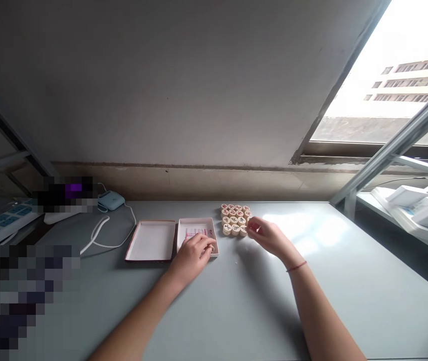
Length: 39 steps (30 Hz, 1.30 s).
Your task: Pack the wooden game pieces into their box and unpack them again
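My left hand [191,256] reaches over the front right part of a shallow white box [180,235], its fingers curled round a round xiangqi piece [212,248] that shows only in part. Red lines mark the bottom of the box. To the right, stacked wooden xiangqi pieces [234,220] stand in a tight block of rows, with red characters at the back and dark ones in front. My right hand [270,236] is at the block's front right corner, fingertips pinched on a piece there that they mostly hide.
Left of the box lies its shallow lid [152,240], white inside. A white cable [111,245] runs to a pale blue device [112,200] near the wall. A power strip [5,220] sits at far left. White adapters [411,196] rest on a shelf at right, beyond a metal post [379,160].
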Available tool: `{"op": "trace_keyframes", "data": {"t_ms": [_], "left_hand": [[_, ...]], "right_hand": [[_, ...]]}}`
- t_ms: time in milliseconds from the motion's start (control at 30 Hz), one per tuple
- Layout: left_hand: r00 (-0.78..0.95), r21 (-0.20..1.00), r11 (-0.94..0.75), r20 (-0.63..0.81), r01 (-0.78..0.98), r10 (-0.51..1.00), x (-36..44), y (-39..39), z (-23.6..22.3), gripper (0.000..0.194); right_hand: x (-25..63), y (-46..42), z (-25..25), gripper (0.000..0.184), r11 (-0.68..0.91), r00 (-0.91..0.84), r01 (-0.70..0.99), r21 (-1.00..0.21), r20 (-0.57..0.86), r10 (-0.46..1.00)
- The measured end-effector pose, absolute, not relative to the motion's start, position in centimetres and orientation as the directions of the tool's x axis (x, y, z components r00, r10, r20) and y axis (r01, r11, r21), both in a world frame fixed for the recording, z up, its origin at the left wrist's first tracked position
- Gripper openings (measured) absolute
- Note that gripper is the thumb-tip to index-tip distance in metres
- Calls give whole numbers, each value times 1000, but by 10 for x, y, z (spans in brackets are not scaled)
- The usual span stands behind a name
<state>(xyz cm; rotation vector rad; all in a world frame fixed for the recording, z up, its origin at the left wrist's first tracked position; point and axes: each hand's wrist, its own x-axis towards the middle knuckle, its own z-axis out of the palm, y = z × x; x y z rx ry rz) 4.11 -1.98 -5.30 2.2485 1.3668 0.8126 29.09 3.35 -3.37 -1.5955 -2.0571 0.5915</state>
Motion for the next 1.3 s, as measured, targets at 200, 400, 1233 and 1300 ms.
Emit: {"op": "trace_keyframes", "data": {"t_ms": [200, 400, 1233, 1300], "left_hand": [[289, 610, -494, 407, 619, 866, 41, -19, -56, 27], [189, 668, -541, 527, 512, 829, 43, -21, -51, 21], [431, 298, -452, 137, 840, 892, 32, -21, -55, 27], [439, 286, -465, 152, 838, 885, 32, -21, -56, 27]], "right_hand": [[243, 14, -29, 13, 464, -440, 640, -613, 204, 875], [218, -1, -25, 21, 457, -530, 476, -751, 169, 831], [316, 41, -37, 17, -77, 20, 768, -635, -96, 995], [315, 42, -39, 16, -90, 21, 777, -624, -116, 993]]}}
